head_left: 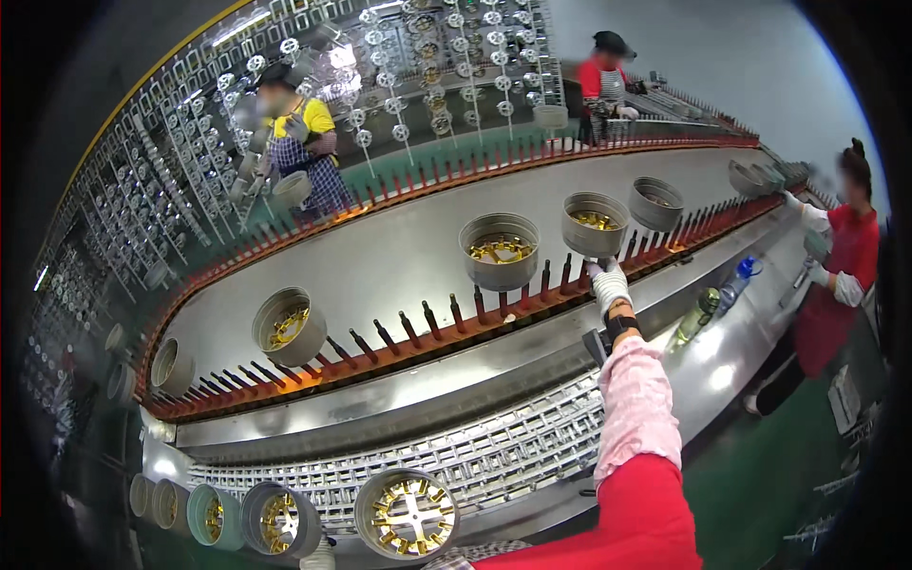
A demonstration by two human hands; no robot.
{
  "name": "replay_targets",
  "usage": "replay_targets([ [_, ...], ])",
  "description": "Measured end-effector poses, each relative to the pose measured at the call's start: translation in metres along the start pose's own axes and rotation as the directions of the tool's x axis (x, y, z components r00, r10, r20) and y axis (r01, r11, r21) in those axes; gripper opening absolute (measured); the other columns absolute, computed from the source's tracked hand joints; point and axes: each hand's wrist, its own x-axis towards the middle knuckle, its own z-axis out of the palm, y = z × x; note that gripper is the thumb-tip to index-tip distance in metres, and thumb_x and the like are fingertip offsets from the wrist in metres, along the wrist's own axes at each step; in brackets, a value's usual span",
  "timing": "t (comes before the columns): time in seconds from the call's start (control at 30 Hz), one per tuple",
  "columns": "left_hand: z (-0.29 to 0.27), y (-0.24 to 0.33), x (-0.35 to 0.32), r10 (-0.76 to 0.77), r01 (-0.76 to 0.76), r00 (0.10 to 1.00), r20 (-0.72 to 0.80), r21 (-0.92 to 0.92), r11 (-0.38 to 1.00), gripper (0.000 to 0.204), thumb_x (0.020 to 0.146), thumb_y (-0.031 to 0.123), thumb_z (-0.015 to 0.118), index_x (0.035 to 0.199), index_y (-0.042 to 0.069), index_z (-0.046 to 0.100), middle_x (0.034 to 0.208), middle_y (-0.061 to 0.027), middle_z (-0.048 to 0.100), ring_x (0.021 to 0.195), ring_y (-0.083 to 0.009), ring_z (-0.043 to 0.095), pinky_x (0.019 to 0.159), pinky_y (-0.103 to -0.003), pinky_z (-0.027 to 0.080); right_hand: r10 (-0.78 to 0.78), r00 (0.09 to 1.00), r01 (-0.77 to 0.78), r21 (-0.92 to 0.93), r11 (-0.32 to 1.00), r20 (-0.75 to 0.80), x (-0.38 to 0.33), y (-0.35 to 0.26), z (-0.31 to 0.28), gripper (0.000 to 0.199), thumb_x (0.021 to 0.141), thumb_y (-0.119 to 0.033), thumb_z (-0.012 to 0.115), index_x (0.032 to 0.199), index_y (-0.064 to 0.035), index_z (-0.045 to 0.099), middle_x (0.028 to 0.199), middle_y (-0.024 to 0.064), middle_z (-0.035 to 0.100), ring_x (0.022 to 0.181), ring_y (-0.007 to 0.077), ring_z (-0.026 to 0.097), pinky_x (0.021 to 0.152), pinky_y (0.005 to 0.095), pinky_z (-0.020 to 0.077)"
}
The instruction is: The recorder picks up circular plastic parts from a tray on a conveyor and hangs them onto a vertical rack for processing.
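My right arm, in a red and pink sleeve, reaches forward over the line. My gloved right hand (608,277) is closed at the base of a grey cup-shaped part (591,239) with gold pieces inside. Its fingertips are partly hidden behind that part. At the lower edge my gloved left hand (318,554) shows only a little, beside a grey cup (255,518) with a gold spoked piece in it; its fingers are hidden. A larger grey cup (364,508) with a gold cross-shaped insert stands just right of it.
Upright dark pegs (385,335) line the orange-brown conveyor track (446,334), several carrying cups. A metal rack (494,446) lies on the near side. Two bottles (698,315) stand on the bench at right. A person (845,237) works there; two others work across the line.
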Motion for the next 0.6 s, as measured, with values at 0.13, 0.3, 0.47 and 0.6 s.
replay_targets([
  [0.13,0.034,-0.016,0.0,0.161,-0.133,0.978,-0.129,0.201,0.97,0.033,0.085,0.018,0.03,0.117,0.016,0.039,0.089,-0.0204,0.058,0.082,-0.0377,0.056,0.07,-0.045,0.045,-0.127,0.941,0.334,-0.799,0.5,0.314,0.029,0.007,0.025,0.036,0.075,-0.017,0.055,0.109,-0.0035,0.048,0.101,0.0147,0.058,0.096,0.0258,0.053,0.08,0.0331,0.0411],
  [0.3,0.026,0.025,-0.018,-0.174,0.118,0.965,0.194,0.272,0.955,0.035,0.086,0.021,0.033,0.121,0.017,0.034,0.094,-0.0227,0.056,0.087,-0.0342,0.055,0.074,-0.04,0.044,-0.048,0.955,0.262,-0.761,0.593,0.291,0.037,0.011,0.04,0.025,0.081,-0.017,0.044,0.098,-0.0032,0.055,0.087,0.0174,0.061,0.085,0.0287,0.056,0.073,0.0335,0.0444],
  [0.47,0.038,0.097,-0.001,0.143,-0.148,0.989,0.038,0.225,0.963,0.036,0.087,0.018,0.036,0.12,0.004,0.041,0.122,-0.0139,0.044,0.115,-0.0319,0.037,0.099,-0.039,0.026,-0.606,0.713,0.444,-0.442,0.78,-0.353,0.107,0.089,-0.012,0.022,0.08,-0.017,0.044,0.087,-0.0013,0.058,0.093,0.0174,0.059,0.087,0.0342,0.054,0.08,0.0398,0.0407],
  [0.6,0.099,-0.036,0.009,0.385,-0.068,0.821,-0.421,0.599,0.798,0.016,0.082,0.017,0.038,0.082,0.008,0.052,0.064,-0.0106,0.058,0.06,-0.0315,0.059,0.057,-0.045,0.046,-0.628,0.762,0.647,-0.135,0.751,0.16,0.026,-0.125,-0.003,0.019,0.079,-0.021,0.05,0.085,-0.0066,0.06,0.069,0.0064,0.062,0.055,0.0171,0.057,0.057,0.0316,0.0464],
])
